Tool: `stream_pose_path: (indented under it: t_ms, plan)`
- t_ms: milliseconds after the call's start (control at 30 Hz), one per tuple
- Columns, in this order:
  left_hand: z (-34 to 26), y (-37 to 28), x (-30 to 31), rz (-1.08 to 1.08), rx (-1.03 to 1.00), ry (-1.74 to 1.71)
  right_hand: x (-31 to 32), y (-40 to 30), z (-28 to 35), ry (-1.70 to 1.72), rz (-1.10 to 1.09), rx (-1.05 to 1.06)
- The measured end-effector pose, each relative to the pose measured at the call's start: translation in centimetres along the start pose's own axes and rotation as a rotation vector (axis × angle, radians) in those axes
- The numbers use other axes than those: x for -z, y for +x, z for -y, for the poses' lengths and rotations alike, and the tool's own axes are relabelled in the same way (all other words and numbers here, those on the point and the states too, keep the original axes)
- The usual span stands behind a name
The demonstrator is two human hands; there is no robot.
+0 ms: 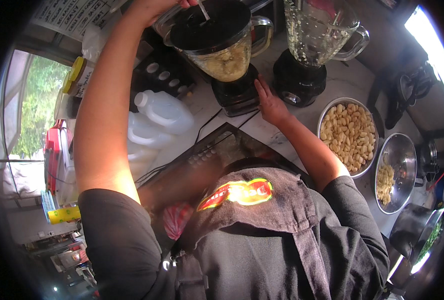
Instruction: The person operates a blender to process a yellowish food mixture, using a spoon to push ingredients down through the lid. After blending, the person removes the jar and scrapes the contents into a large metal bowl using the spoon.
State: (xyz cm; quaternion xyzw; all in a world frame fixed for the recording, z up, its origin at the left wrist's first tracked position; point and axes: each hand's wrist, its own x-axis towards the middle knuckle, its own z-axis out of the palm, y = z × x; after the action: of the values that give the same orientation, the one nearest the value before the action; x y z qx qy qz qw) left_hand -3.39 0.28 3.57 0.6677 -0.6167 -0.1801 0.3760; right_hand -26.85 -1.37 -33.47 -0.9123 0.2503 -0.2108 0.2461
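Note:
My left hand reaches over the black lid of a blender at the top edge, partly cut off. A thin pale utensil handle stands up from the lid beside its fingers; whether they grip it is hidden. The blender's clear jar holds a pale yellow, chunky mass. My right hand rests with extended fingers against the side of the black blender base, holding nothing. Right of it stands a second blender, its jar smeared with pale bits and holding a pink utensil.
A metal bowl of peeled garlic cloves sits at right, near a steel bowl with minced pale paste and a pot with chopped greens nearby. White plastic jugs stand at left. A black cord crosses the marbled counter.

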Motion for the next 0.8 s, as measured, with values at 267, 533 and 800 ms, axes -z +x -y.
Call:
stream_pose_path:
  t_ms: [267,533,800]
  plan:
    - [2.2,-0.2,-2.2,0.066,-0.003,0.015,0.2,0.0,0.3,-0.004,0.023,-0.022]
    - [0.6,-0.3,-0.5,-0.047,-0.029,0.033,-0.3,0.0,-0.2,-0.003,-0.011,0.001]
    - [-1.3,-1.3,-0.5,-0.147,0.036,0.054,-0.8,0.1,-0.7,-0.084,-0.041,0.031]
